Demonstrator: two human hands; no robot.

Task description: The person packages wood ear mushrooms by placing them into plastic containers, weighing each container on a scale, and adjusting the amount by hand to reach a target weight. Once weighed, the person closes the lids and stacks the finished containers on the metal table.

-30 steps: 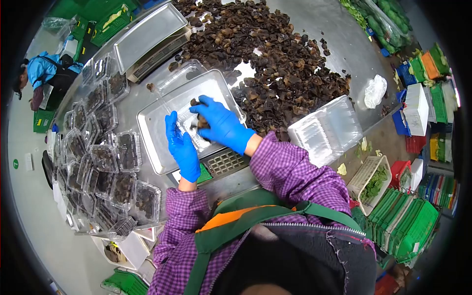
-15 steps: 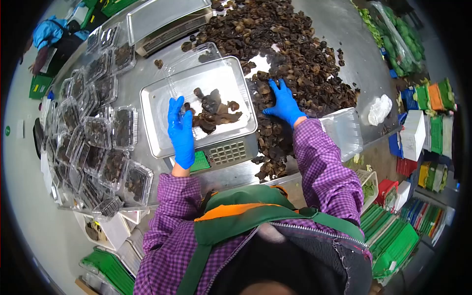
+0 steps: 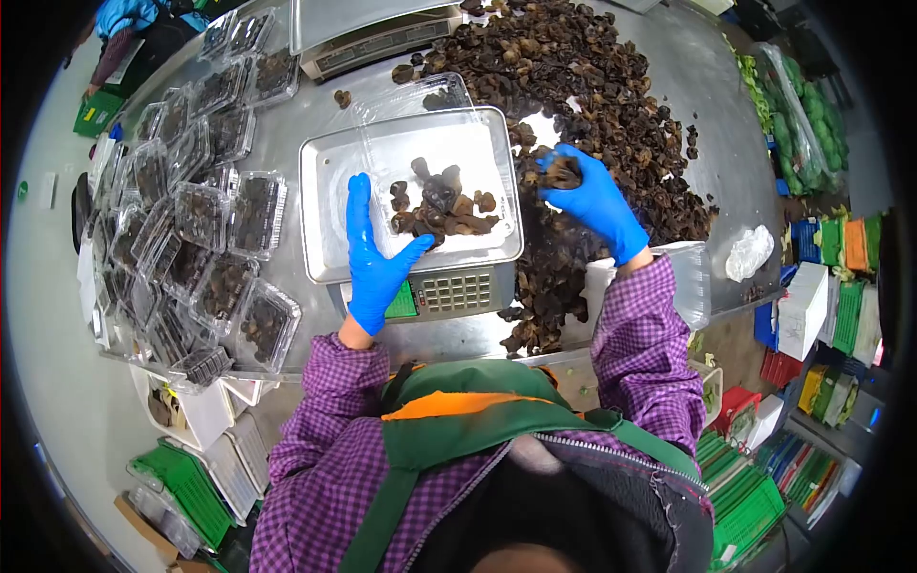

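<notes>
In a blue glove, my left hand point(image 3: 374, 258) is at the near-left part of a metal weighing tray point(image 3: 318, 215), its thumb and fingers spread. Dark brown wood ear mushrooms point(image 3: 441, 196) lie in a loose clump beside it, seemingly in a clear plastic box whose raised lid point(image 3: 401, 100) shows behind the tray. The tray rests on a scale with a keypad point(image 3: 457, 293). My right hand point(image 3: 602, 205), also gloved in blue, is closed round several wood ear mushrooms point(image 3: 562, 173), above the near-left side of a large heap of them point(image 3: 611, 115).
Filled clear boxes point(image 3: 201, 218) crowd the table's left side. A second scale point(image 3: 382, 48) stands behind. Stacked empty plastic boxes point(image 3: 683, 277) and a crumpled white bag point(image 3: 750, 253) lie at right. Crates point(image 3: 755, 497) stand beyond the table's edge. Another person point(image 3: 129, 24) is at upper left.
My right hand has lifted from the heap and closed on some wood ear mushrooms. My left hand has opened wider, thumb out. The whole view has shifted slightly.
</notes>
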